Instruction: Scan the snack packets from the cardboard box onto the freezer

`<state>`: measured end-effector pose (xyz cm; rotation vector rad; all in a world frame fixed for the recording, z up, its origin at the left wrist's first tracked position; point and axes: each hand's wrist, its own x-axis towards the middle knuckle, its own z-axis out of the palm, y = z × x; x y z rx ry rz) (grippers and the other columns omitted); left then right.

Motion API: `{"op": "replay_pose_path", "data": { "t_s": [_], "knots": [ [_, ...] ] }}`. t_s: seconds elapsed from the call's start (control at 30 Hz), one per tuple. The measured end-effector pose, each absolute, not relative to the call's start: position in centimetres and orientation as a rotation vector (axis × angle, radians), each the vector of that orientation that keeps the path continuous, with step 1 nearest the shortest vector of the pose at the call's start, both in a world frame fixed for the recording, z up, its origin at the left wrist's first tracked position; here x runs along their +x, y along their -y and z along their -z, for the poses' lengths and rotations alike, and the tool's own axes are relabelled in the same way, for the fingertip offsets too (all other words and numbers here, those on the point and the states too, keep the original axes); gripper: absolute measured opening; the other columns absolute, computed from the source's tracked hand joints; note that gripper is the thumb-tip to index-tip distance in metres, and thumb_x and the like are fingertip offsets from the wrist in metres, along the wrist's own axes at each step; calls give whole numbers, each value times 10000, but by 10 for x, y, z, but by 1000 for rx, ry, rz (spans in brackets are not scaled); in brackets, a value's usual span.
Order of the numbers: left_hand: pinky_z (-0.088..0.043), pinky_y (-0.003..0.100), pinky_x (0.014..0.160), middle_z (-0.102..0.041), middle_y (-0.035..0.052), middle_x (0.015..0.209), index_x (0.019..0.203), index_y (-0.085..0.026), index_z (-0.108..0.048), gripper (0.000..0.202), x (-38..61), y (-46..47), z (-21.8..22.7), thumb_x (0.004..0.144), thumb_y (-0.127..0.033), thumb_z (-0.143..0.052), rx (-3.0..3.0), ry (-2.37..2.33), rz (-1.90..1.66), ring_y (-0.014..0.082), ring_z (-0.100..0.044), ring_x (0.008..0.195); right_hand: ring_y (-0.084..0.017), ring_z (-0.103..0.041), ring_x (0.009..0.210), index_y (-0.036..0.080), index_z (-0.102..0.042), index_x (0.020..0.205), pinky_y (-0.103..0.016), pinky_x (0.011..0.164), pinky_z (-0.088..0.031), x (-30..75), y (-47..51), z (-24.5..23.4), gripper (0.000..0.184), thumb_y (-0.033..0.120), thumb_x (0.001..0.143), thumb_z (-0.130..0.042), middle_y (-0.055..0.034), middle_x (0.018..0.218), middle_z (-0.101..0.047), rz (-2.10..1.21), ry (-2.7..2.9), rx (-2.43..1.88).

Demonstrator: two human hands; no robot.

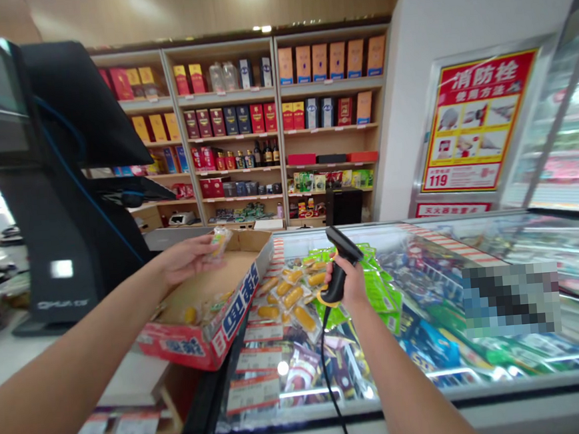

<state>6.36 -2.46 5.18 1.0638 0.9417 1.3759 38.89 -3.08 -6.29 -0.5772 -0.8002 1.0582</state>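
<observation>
Between the fingertips of my left hand [187, 260] is a small clear-wrapped snack packet [219, 242], raised over an open cardboard box [241, 308]. A few similar yellow packets [191, 314] lie in the bottom of that box. My right hand [352, 280] grips a black and yellow barcode scanner [342, 260] by its handle, with its head tilted up and its cable hanging down. Just left of the scanner, a pile of yellow snacks in clear wrappers [292, 297] rests on the glass freezer top. Green packets [383, 296] lie behind and right of my right hand.
A dark checkout terminal [62, 195] stands at the left. Under the glass of the freezer [336, 427] are many colourful packages. Behind the counter, shelves [277, 97] hold boxes and bottles, and a red and yellow sign [480, 125] hangs on the right wall.
</observation>
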Motion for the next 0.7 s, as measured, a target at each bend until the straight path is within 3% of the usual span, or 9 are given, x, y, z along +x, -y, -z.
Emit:
{"op": "replay_pose_path", "data": {
  "t_s": [0.1, 0.2, 0.4, 0.53, 0.7],
  "knots": [
    [-599, 351, 760, -715, 78, 798, 944, -104, -670, 136, 112, 42, -53, 904, -94, -541, 889, -884, -1239, 164, -675, 746, -111, -514, 376, 187, -596, 805, -216, 366, -427, 388, 32, 62, 312, 390, 643, -769, 43, 509, -578, -1059, 803, -571],
    [-584, 348, 749, -701, 49, 787, 903, -133, -654, 88, 158, 45, -29, 817, -145, -670, 924, -758, -1307, 167, -672, 718, -109, -509, 376, 189, -595, 803, -213, 366, -421, 387, 32, 62, 307, 389, 642, -764, 44, 506, -575, -1061, 809, -578],
    [-494, 304, 874, -722, 29, 871, 875, -166, -652, 350, 204, 11, 49, 580, -240, -828, 1283, -723, -1685, 178, -661, 862, -113, -501, 376, 194, -588, 789, -224, 355, -418, 386, 33, 64, 306, 400, 642, -760, 48, 509, -565, -1102, 865, -626],
    [-486, 325, 874, -729, 45, 891, 912, -182, -654, 405, 200, -6, 82, 567, -309, -825, 1246, -702, -1680, 209, -667, 887, -111, -498, 374, 185, -605, 800, -225, 362, -415, 385, 37, 63, 305, 410, 649, -746, 41, 509, -577, -1235, 1021, -688],
    [-486, 316, 883, -722, 39, 907, 927, -205, -624, 352, 197, -12, 94, 610, -243, -771, 1194, -680, -1816, 198, -666, 918, -117, -506, 358, 171, -622, 757, -231, 368, -396, 377, 46, 61, 272, 397, 654, -732, 19, 493, -590, -1295, 1325, -785]
  ]
}}
